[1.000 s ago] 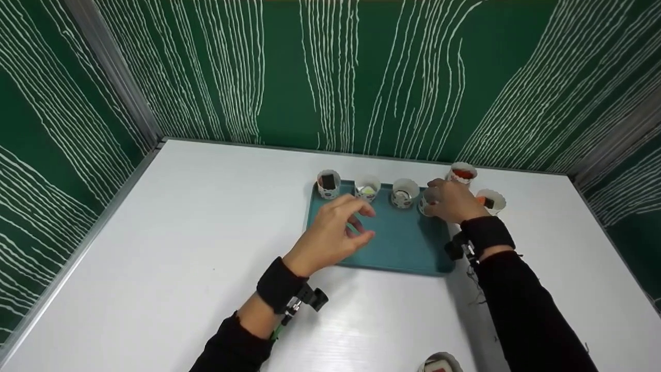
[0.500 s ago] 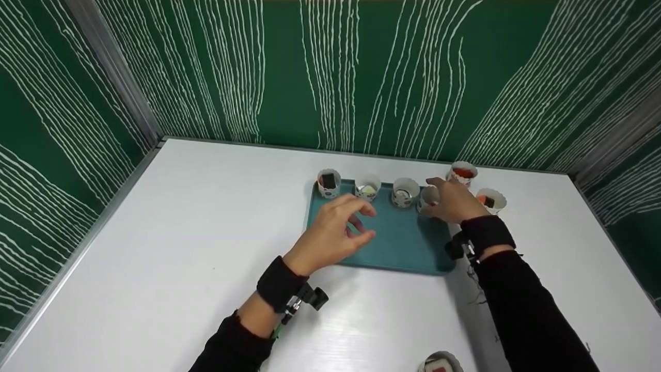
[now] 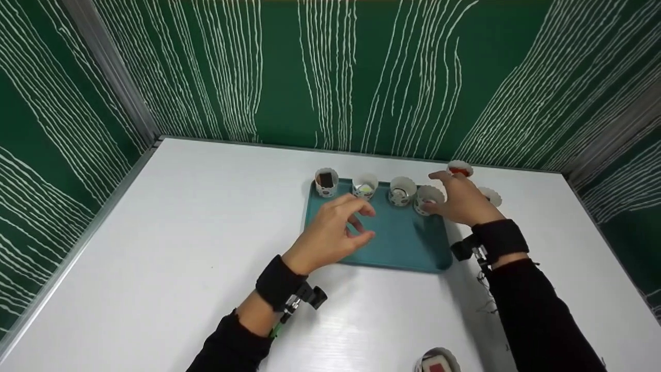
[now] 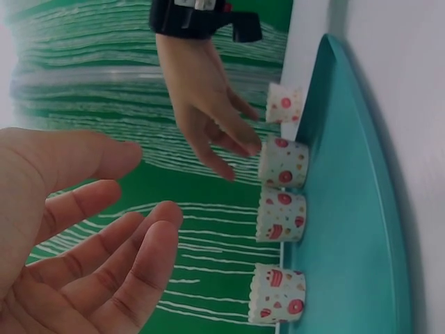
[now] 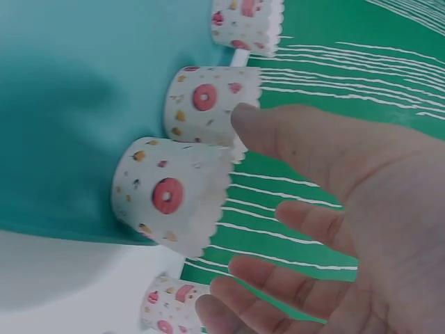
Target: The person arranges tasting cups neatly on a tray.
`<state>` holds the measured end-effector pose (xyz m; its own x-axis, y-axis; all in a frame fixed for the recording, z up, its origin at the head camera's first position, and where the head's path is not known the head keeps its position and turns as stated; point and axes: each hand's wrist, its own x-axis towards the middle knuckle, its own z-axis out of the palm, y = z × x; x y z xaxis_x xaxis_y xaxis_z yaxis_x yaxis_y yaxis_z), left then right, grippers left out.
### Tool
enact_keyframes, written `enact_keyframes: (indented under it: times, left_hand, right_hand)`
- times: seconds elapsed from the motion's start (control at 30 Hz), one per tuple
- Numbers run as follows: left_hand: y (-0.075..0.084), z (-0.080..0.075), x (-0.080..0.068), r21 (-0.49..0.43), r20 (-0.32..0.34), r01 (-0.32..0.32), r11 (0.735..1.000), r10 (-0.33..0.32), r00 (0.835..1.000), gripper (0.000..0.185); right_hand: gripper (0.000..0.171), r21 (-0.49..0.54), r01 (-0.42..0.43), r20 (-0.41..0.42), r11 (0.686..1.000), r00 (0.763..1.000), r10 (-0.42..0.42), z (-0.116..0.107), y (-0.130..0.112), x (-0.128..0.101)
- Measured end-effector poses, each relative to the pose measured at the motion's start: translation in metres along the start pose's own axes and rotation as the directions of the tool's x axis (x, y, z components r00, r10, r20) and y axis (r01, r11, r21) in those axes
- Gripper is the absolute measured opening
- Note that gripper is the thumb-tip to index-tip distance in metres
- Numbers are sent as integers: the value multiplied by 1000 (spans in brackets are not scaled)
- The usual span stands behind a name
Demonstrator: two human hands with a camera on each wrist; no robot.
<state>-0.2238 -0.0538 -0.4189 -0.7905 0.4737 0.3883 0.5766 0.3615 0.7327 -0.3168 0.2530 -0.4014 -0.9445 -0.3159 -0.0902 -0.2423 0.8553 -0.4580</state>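
Note:
A teal tray point(image 3: 392, 243) lies on the white table, with several patterned paper cups lined up along its far edge. The rightmost of them point(image 3: 427, 197) stands upright just left of my right hand point(image 3: 445, 195), which hovers with spread fingers and holds nothing. In the right wrist view this cup point(image 5: 174, 191) is beside the open right hand point(image 5: 334, 229). My left hand point(image 3: 367, 223) hangs over the tray's near left part, fingers loosely curled and empty. The left wrist view shows the left hand point(image 4: 104, 264), the cup row point(image 4: 281, 216) and the tray point(image 4: 354, 209).
Two more cups point(image 3: 459, 168) point(image 3: 491, 194) stand off the tray at the far right, partly behind my right hand. Another cup point(image 3: 438, 361) with something red inside sits at the table's near edge. Green striped walls point(image 3: 330, 72) enclose the table.
My right hand has let go of the rightmost cup on the tray and drawn back a little to the right. The left hand has stayed put.

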Motion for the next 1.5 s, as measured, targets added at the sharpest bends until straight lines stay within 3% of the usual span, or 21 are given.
enact_keyframes:
  times: [0.43, 0.63, 0.83, 1.1, 1.3, 1.5]
  left_hand:
    - [5, 3, -1, 19, 58, -28, 999, 27, 998, 24]
    - [7, 5, -2, 32, 99, -44, 999, 41, 994, 24]
    - [9, 4, -2, 52, 115, -71, 996, 65, 991, 24]
    - [12, 1, -3, 53, 137, -88, 995, 80, 987, 23]
    - [15, -3, -3, 56, 152, -95, 994, 85, 985, 23]
    - [17, -6, -5, 50, 151, -117, 992, 108, 983, 22]
  right_hand:
    - [60, 32, 80, -137, 996, 988, -75, -3, -13, -33]
    - [56, 85, 104, -146, 991, 985, -91, -1, -20, -53]
    - [52, 136, 184, -124, 973, 978, -168, 1, -27, -82]
    - [43, 72, 287, -130, 955, 952, -277, 13, -41, -123]
    - [39, 72, 327, -48, 942, 945, -324, 22, -45, -151]
    - [55, 118, 216, 177, 969, 956, -234, 30, -44, -174]
